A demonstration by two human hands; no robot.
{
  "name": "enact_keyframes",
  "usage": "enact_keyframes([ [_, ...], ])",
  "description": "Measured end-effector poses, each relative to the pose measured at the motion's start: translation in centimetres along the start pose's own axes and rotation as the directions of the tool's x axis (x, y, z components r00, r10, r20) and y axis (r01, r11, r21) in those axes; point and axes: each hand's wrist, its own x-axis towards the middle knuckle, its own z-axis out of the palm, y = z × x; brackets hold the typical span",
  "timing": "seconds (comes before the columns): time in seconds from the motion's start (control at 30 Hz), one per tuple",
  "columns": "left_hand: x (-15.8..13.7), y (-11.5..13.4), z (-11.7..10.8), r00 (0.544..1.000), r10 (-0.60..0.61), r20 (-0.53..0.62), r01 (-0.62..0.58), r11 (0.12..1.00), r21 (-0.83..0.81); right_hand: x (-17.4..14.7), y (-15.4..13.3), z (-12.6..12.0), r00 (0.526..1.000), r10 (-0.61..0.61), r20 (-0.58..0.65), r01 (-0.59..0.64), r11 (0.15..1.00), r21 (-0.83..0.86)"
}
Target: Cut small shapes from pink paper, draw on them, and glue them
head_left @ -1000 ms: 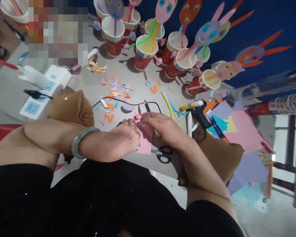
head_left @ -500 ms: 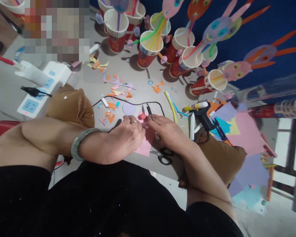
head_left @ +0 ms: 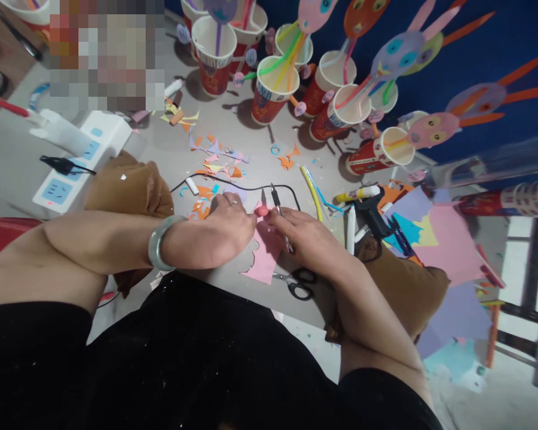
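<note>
My right hand (head_left: 305,236) is closed around a black and silver pen (head_left: 275,198), which points away from me. A small red rounded thing (head_left: 262,211) sits at its fingertips; I cannot make out its kind. Below lies a piece of pink paper (head_left: 266,258) with a scalloped cut edge. My left hand (head_left: 226,230), with a ring and a pale green bangle (head_left: 158,243), rests over a purple paper disc (head_left: 238,194), covering most of it. Its fingertips are bent down and partly hidden. Black-handled scissors (head_left: 299,289) lie by the pink paper, near my right wrist.
Paper cups (head_left: 275,89) with straws and paper faces stand across the back. A power strip (head_left: 83,158) and brown cushion (head_left: 130,185) are left. Right are a glue gun (head_left: 372,215), a second brown cushion (head_left: 403,286) and coloured paper (head_left: 457,233). Paper scraps (head_left: 219,161) and a black cable (head_left: 246,186) lie between.
My left hand has moved left and away from me, off the pink paper and onto the purple disc, uncovering the cut edge. My right hand stays nearly in place with the pen.
</note>
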Motion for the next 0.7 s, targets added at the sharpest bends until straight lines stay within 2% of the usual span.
enact_keyframes([
  [0.2,0.4,-0.2,-0.6,0.999,-0.041,-0.008,0.041,0.996,-0.083,-0.1,0.1,0.2,1.000,-0.020,0.015,0.021,0.996,-0.091],
  [0.33,0.8,-0.5,-0.9,0.997,-0.073,0.007,0.073,0.995,-0.063,-0.1,0.0,0.2,1.000,-0.017,0.016,0.018,0.994,-0.107],
  [0.43,0.1,-0.3,-0.9,0.992,-0.031,-0.120,0.035,0.999,0.034,0.0,-0.1,0.0,1.000,-0.006,0.023,0.008,0.995,-0.103],
  [0.53,-1.6,0.4,-1.1,0.941,0.081,-0.329,-0.041,0.991,0.126,0.0,0.0,-0.1,0.999,-0.016,0.030,0.018,0.996,-0.086],
  [0.6,-2.8,1.1,-1.4,0.903,0.159,-0.400,-0.115,0.985,0.131,-0.1,0.2,-0.2,0.999,-0.031,0.028,0.032,0.998,-0.046],
  [0.7,-3.9,1.9,-1.8,0.872,0.248,-0.423,-0.221,0.969,0.112,-0.2,0.6,-0.3,1.000,-0.020,0.018,0.019,1.000,0.019],
])
